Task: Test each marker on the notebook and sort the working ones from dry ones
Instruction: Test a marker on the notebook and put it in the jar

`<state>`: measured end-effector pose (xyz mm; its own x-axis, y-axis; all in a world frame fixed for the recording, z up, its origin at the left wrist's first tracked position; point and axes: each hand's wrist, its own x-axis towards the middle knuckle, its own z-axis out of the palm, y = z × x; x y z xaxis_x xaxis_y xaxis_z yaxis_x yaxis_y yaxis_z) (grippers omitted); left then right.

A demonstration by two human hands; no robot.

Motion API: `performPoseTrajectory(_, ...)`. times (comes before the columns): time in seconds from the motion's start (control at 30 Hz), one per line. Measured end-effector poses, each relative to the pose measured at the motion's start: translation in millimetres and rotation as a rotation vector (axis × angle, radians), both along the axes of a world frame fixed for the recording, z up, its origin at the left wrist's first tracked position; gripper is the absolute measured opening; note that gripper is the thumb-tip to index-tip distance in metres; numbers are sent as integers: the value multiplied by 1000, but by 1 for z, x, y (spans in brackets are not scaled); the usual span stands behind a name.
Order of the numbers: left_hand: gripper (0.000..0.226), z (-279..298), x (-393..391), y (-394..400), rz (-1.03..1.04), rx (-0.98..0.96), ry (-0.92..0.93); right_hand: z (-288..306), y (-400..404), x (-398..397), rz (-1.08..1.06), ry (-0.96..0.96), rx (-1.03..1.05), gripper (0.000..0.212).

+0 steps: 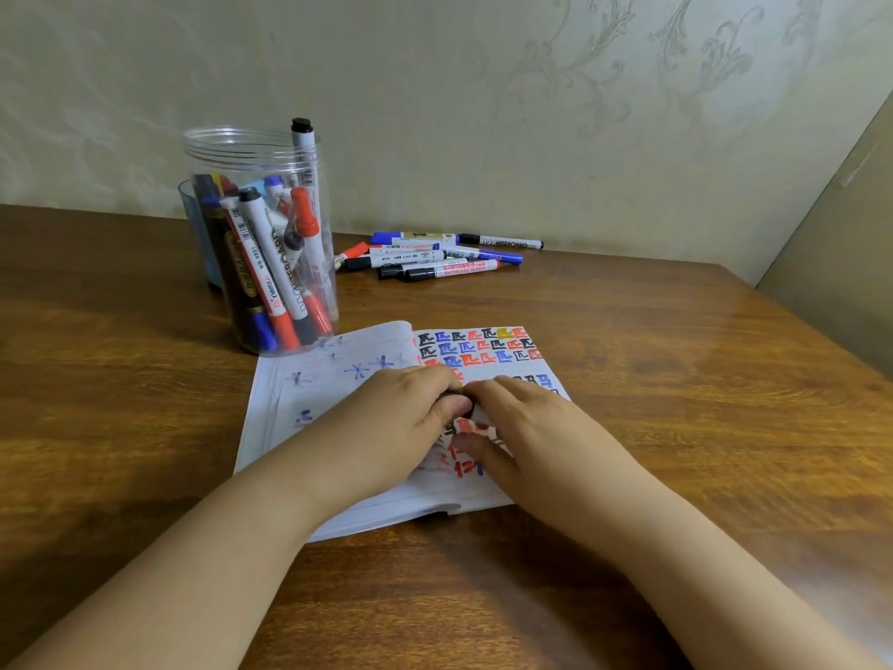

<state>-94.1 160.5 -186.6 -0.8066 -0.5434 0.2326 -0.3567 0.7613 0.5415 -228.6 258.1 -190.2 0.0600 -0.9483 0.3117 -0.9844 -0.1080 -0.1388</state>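
An open notebook (pixel 333 389) lies on the wooden table, its right page covered with black, blue, red and yellow test marks. Both my hands meet over its middle. My left hand (pixel 410 418) and my right hand (pixel 524 420) each curl round one end of a marker (pixel 465 403), of which only a small dark part shows between the fingers. Whether its cap is on or off is hidden. A clear plastic jar (pixel 309 152) behind the notebook on the left holds several markers. A loose pile of markers (pixel 435 257) lies on the table at the back.
A bluish container (pixel 193 224) stands partly hidden behind the jar. The wooden table (pixel 676 379) runs to a wallpapered wall at the back, and its right edge slants away at the right side. Bare wood shows to the right of the notebook and in front of it.
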Motion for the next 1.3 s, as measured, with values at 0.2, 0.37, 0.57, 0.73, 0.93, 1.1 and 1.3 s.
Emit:
performPoseTrajectory(0.2, 22, 2, 4, -1, -31, 34, -52, -10, -6, 0, 14, 155, -12, 12)
performPoseTrajectory(0.37, 24, 3, 8, -1, -80, 126, -55, -10, -5, 1, 18, 168, -99, 9)
performPoseTrajectory(0.57, 21, -2, 7, -6, -86, 137, -78, -11, -6, -1, 43, 176, -97, 9)
performPoseTrajectory(0.73, 22, -1, 7, -6, -85, 170, -89, -11, -7, -1, 43, 184, -94, 13)
performPoseTrajectory(0.93, 37, 1, 5, -4, -10, 172, -47, -2, -4, -3, -5, 233, -169, 32)
performPoseTrajectory(1.1, 26, 6, 8, -3, 28, 106, -31, 5, 0, -5, -37, 149, -103, 25)
performPoseTrajectory(1.3, 19, 2, 5, 0, -20, 42, -48, 1, 0, -7, -1, 70, -73, 24)
